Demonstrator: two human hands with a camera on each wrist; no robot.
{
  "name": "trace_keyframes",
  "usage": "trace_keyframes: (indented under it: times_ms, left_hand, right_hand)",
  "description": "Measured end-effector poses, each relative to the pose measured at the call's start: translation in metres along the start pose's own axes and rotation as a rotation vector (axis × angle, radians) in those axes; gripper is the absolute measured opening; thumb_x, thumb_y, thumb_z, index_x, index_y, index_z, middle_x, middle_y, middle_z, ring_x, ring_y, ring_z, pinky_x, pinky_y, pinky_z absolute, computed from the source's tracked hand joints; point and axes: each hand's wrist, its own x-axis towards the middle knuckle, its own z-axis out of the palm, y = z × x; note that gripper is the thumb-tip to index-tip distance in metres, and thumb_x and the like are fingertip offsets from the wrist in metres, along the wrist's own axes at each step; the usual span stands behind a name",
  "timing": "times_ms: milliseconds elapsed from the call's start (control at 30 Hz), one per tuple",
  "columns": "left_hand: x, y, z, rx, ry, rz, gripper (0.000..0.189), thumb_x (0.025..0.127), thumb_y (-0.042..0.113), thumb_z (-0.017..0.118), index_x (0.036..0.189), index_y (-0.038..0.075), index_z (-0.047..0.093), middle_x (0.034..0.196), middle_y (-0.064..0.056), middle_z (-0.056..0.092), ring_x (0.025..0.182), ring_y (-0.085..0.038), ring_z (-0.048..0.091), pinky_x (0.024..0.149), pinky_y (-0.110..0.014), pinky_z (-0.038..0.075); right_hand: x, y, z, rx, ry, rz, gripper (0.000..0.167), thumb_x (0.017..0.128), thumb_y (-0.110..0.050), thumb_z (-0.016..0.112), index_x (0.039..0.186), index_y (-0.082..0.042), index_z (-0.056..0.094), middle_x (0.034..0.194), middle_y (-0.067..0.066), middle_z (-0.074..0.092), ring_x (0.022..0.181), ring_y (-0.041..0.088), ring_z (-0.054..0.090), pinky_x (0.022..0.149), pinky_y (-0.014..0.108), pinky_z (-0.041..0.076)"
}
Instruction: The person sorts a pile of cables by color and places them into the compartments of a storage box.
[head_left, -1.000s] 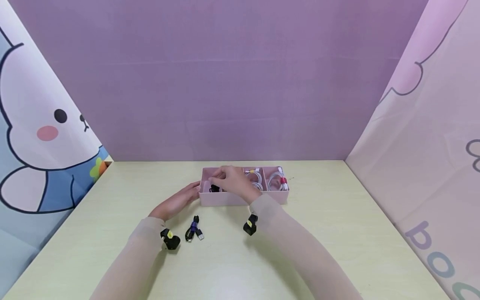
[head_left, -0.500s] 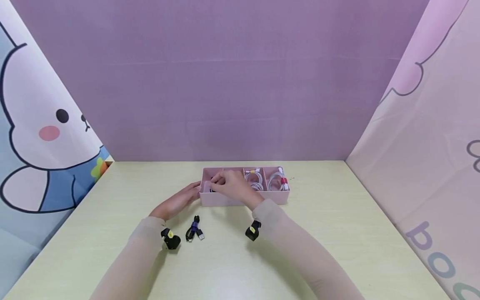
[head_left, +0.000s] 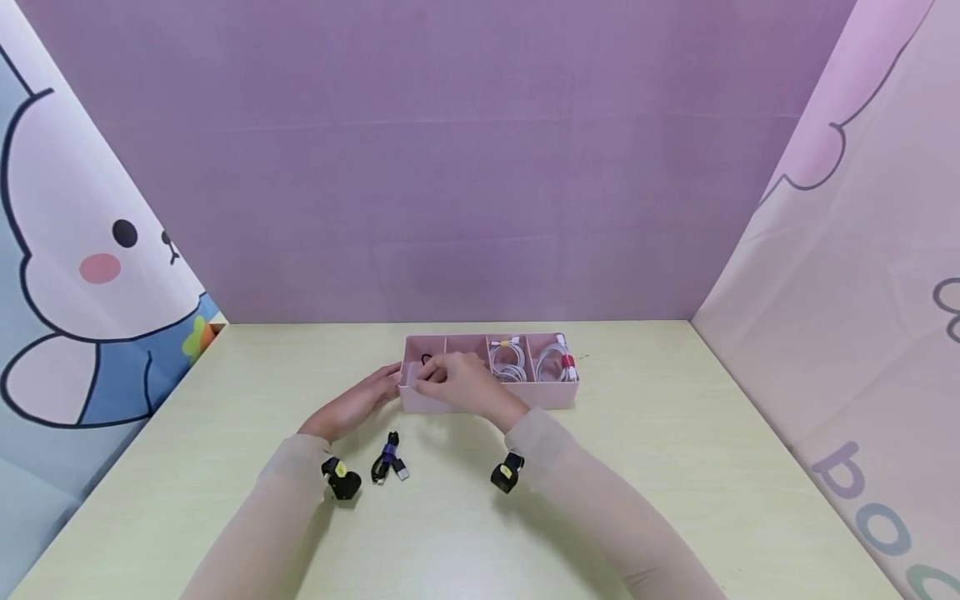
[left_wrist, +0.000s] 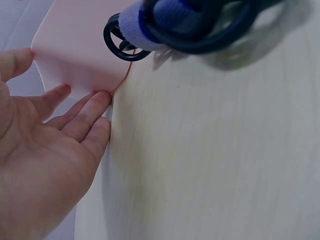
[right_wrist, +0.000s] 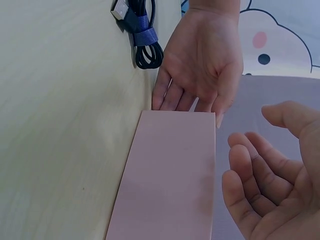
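Note:
A pink box [head_left: 450, 398] with dividers stands near the back of the table. My left hand [head_left: 356, 404] rests with straight fingers against its left end, as the left wrist view also shows. My right hand [head_left: 468, 385] hovers over the box's front edge at the left compartments. In the right wrist view, the right hand's fingers [right_wrist: 240, 160] are loosely bent, thumb apart, with nothing between them. Behind that hand, a small black cable loop [head_left: 426, 359] shows in the leftmost compartment; the rest is hidden. A black USB cable [head_left: 389, 460] bundled with a purple tie lies on the table between the forearms.
A coiled white cable with a yellow tie [head_left: 507, 360] sits in one right-hand compartment. Another white cable with a red tie [head_left: 553, 363] fills the rightmost one. The pale table [head_left: 645, 400] ends at a purple backdrop [head_left: 465, 208]; printed cloths hang on both sides.
The right hand has let go of a black cable in the leftmost compartment and drawn back slightly towards the box's front edge. The left hand has stayed at the box's end.

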Motion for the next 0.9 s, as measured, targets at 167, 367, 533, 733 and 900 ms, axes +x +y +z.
trace_keyframes:
  times_ms: [167, 367, 533, 733, 900]
  left_hand:
    - [0.001, 0.001, 0.001, -0.001, 0.005, 0.0, 0.062, 0.11, 0.042, 0.033, 0.162, 0.016, 0.01, 0.164, -0.01, 0.023, 0.148, -0.031, 0.025, 0.122, -0.047, 0.017]
    - [0.001, 0.001, 0.001, 0.007, 0.011, -0.002, 0.063, 0.11, 0.044, 0.033, 0.162, 0.016, 0.011, 0.164, -0.01, 0.022, 0.148, -0.031, 0.025, 0.122, -0.049, 0.016]
    - [0.001, -0.001, 0.002, 0.009, 0.008, 0.014, 0.063, 0.11, 0.044, 0.031, 0.162, 0.014, 0.01, 0.163, -0.014, 0.024, 0.148, -0.034, 0.025, 0.121, -0.051, 0.015]
    - [0.001, 0.0, 0.002, 0.021, 0.015, -0.003, 0.064, 0.11, 0.047, 0.031, 0.162, 0.016, 0.011, 0.163, -0.012, 0.025, 0.148, -0.033, 0.026, 0.122, -0.05, 0.016]
    - [0.002, -0.001, 0.002, 0.018, 0.011, 0.023, 0.063, 0.11, 0.045, 0.03, 0.162, 0.013, 0.012, 0.163, -0.014, 0.023, 0.147, -0.036, 0.026, 0.121, -0.05, 0.015]
  right_hand:
    - [-0.003, 0.0, 0.001, -0.003, -0.025, -0.002, 0.02, 0.093, -0.028, 0.073, 0.105, -0.012, 0.076, 0.094, -0.005, 0.073, 0.083, 0.006, 0.065, 0.073, 0.022, 0.055]
    - [-0.007, -0.001, 0.006, -0.03, -0.092, -0.025, 0.018, 0.094, -0.03, 0.072, 0.101, -0.015, 0.077, 0.087, -0.009, 0.071, 0.077, 0.005, 0.062, 0.069, 0.022, 0.052]
    - [-0.011, 0.0, 0.013, -0.049, -0.141, -0.052, 0.021, 0.095, -0.033, 0.07, 0.102, -0.015, 0.078, 0.091, -0.01, 0.073, 0.077, 0.003, 0.063, 0.074, 0.023, 0.052]
    - [-0.013, 0.004, 0.019, -0.054, -0.173, -0.044, 0.024, 0.094, -0.037, 0.07, 0.104, -0.016, 0.077, 0.092, -0.009, 0.074, 0.078, 0.002, 0.065, 0.077, 0.024, 0.053]
    - [-0.013, 0.008, 0.028, -0.074, -0.214, -0.055, 0.026, 0.095, -0.04, 0.07, 0.105, -0.017, 0.078, 0.089, -0.012, 0.073, 0.077, 0.0, 0.063, 0.073, 0.019, 0.052]
